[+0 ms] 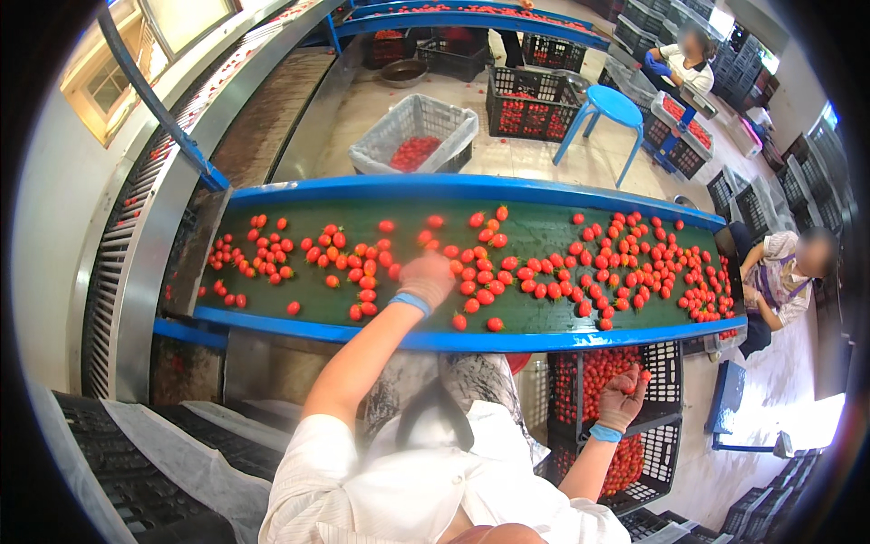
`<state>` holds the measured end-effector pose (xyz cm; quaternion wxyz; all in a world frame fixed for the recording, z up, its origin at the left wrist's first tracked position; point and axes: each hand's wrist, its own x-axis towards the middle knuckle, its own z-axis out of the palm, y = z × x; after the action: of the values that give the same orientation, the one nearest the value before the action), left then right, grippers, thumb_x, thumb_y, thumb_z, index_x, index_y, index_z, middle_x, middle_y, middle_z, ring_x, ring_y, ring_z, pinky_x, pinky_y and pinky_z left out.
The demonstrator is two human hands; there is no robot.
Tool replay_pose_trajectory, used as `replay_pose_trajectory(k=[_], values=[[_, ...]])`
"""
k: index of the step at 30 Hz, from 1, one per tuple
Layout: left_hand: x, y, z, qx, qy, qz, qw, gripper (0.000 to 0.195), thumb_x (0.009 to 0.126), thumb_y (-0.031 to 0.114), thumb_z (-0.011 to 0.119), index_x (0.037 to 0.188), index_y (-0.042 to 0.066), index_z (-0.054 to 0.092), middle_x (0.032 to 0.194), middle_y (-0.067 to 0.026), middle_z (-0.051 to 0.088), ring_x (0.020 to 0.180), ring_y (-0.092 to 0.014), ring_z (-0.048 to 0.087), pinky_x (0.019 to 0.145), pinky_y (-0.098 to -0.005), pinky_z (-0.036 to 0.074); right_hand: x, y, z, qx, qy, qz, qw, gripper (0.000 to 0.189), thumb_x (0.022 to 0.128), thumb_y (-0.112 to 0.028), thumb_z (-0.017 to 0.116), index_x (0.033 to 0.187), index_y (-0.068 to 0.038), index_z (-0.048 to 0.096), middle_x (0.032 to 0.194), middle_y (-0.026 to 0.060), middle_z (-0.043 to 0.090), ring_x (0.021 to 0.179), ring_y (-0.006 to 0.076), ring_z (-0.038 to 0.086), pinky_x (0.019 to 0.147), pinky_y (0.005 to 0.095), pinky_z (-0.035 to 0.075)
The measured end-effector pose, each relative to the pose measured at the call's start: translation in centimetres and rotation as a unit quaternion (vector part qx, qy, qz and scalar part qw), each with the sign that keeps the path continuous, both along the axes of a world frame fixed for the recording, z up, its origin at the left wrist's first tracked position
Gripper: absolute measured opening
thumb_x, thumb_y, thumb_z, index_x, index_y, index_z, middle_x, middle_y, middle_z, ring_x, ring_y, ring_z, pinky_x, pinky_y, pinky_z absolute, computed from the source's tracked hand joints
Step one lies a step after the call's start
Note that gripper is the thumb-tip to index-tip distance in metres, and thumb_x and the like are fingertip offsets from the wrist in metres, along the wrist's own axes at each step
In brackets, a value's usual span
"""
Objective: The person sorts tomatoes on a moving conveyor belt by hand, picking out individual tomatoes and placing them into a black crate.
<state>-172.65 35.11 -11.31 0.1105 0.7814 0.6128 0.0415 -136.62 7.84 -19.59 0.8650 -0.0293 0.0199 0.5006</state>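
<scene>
Red cherry tomatoes (484,297) lie scattered along a green conveyor belt (408,325) with blue side rails. My left hand (427,277), in a thin glove with a light blue band at the wrist, reaches over the middle of the belt among the tomatoes. Its fingertips are blurred, so its grip cannot be made out. Below the near rail, at the right, my right hand (622,401) is gloved too, palm up, its fingers curled around a cherry tomato (645,375). It is over a black plastic crate (663,381) that holds many tomatoes.
Beneath that crate is another black crate (663,455) of tomatoes. Across the belt stand a lined crate (445,129) and a blue stool (615,103). One person (781,272) sits at the belt's right end, another (683,64) farther back. A metal roller conveyor (102,319) runs along the left.
</scene>
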Motion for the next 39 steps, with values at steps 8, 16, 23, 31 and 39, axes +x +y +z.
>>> replay_pose_trajectory(k=[8, 16, 23, 31, 39], values=[[-1.0, -2.0, -1.1, 0.05, -0.161, -0.154, 0.974, 0.027, 0.074, 0.021, 0.064, 0.099, 0.01, 0.064, 0.101, -0.0171, 0.061, 0.089, -0.034, 0.061, 0.078, -0.0414, 0.051, -11.0, 7.0, 2.7, -0.048, -0.1, 0.118, 0.987, 0.031, 0.088, -0.02, 0.061, 0.115, -0.003, 0.057, 0.098, 0.01, 0.057, 0.078, 0.0169, 0.052, 0.071, 0.0283, 0.049], [1.3, -9.0, 3.9, 0.197, -0.29, -0.309, 0.884, 0.043, 0.074, 0.022, 0.065, 0.116, 0.016, 0.058, 0.118, -0.0117, 0.056, 0.106, -0.033, 0.054, 0.089, -0.0439, 0.044, -21.2, 12.3, 7.0, 0.019, -0.055, 0.329, 0.942, 0.035, 0.086, -0.026, 0.061, 0.116, -0.007, 0.059, 0.118, 0.0148, 0.058, 0.106, 0.0273, 0.055, 0.085, 0.0401, 0.048], [-2.7, -0.5, -0.9, 0.251, -0.129, -0.144, 0.949, 0.041, 0.077, 0.026, 0.062, 0.117, 0.017, 0.059, 0.124, -0.0119, 0.054, 0.115, -0.032, 0.05, 0.097, -0.0459, 0.038, -20.8, 12.4, 3.8, 0.037, 0.028, 0.345, 0.937, 0.027, 0.089, -0.025, 0.057, 0.11, -0.01, 0.064, 0.113, 0.0148, 0.061, 0.096, 0.0262, 0.057, 0.075, 0.0347, 0.051], [-7.1, 5.5, -0.3, 0.047, 0.051, 0.039, 0.997, 0.022, 0.082, 0.017, 0.053, 0.1, 0.016, 0.065, 0.107, -0.007, 0.064, 0.105, -0.029, 0.057, 0.086, -0.0413, 0.046, -20.1, 11.4, 2.8, 0.053, 0.003, 0.316, 0.947, 0.027, 0.091, -0.024, 0.053, 0.112, -0.009, 0.062, 0.113, 0.0154, 0.061, 0.097, 0.0267, 0.058, 0.078, 0.0379, 0.052], [-9.8, 7.9, -3.0, 0.068, 0.035, -0.056, 0.996, 0.035, 0.078, 0.016, 0.058, 0.111, 0.021, 0.063, 0.107, -0.0085, 0.063, 0.104, -0.029, 0.057, 0.091, -0.0431, 0.042, -21.7, 11.3, 2.8, 0.016, -0.016, 0.314, 0.949, 0.023, 0.091, -0.023, 0.054, 0.109, -0.009, 0.061, 0.106, 0.0133, 0.062, 0.092, 0.0261, 0.059, 0.071, 0.0358, 0.051]])
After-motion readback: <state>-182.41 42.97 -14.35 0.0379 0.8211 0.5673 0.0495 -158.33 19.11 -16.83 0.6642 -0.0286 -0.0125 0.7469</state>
